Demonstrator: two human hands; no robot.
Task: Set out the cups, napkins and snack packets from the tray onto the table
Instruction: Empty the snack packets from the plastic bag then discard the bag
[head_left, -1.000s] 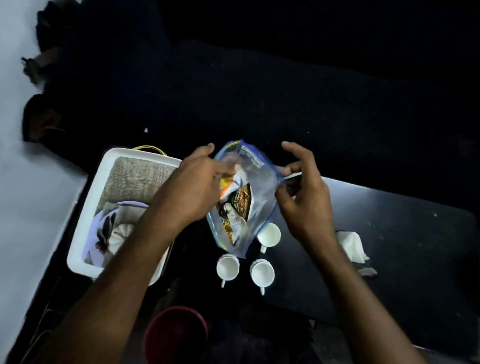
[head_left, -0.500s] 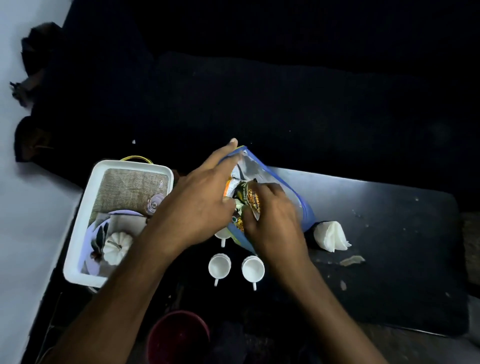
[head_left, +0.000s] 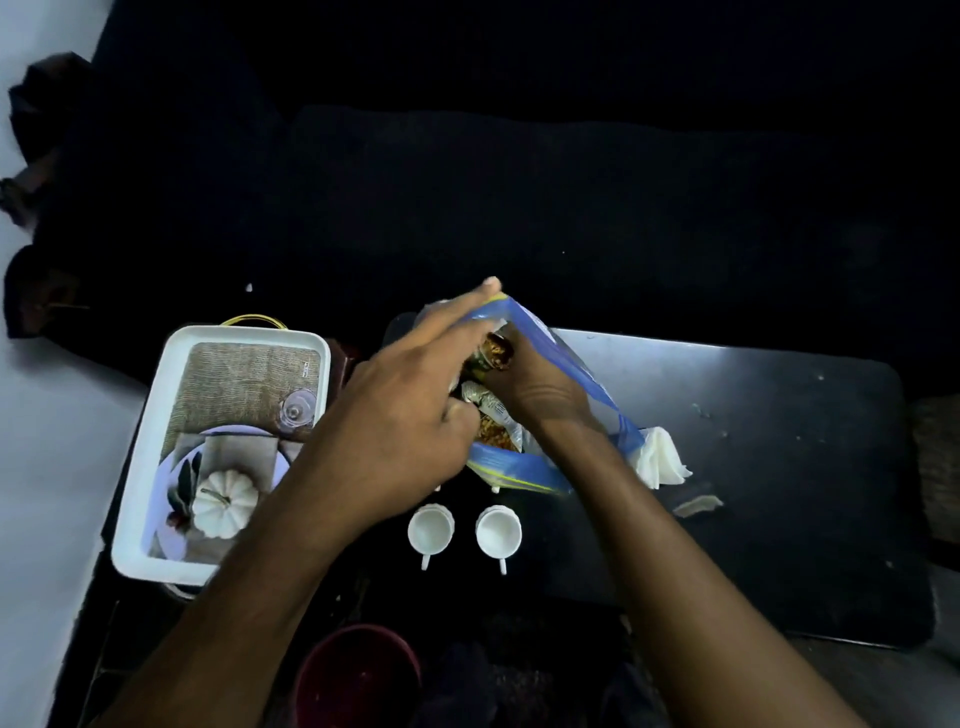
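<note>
A clear zip bag with a blue rim (head_left: 571, 374) rests on the dark table (head_left: 753, 467), with snack packets (head_left: 493, 410) inside. My left hand (head_left: 400, 415) holds the bag's near-left edge open. My right hand (head_left: 540, 395) reaches into the bag, its fingers closed on a packet (head_left: 496, 351). Two small white cups (head_left: 430, 529) (head_left: 498, 530) stand upright in front of the bag. A third cup is mostly hidden under the bag. A white napkin (head_left: 662, 457) lies just right of the bag.
A white tray (head_left: 156, 441) sits at the left, printed with a picture of a placemat, plate and pumpkin. A dark red bowl (head_left: 358, 670) is near the bottom edge. Small scraps (head_left: 698, 504) lie right of the napkin. Dark upholstery lies beyond the table.
The bag has come down from mid-air onto the table. My right hand let go of the bag's rim and went inside among the packets. My left hand still holds the edge.
</note>
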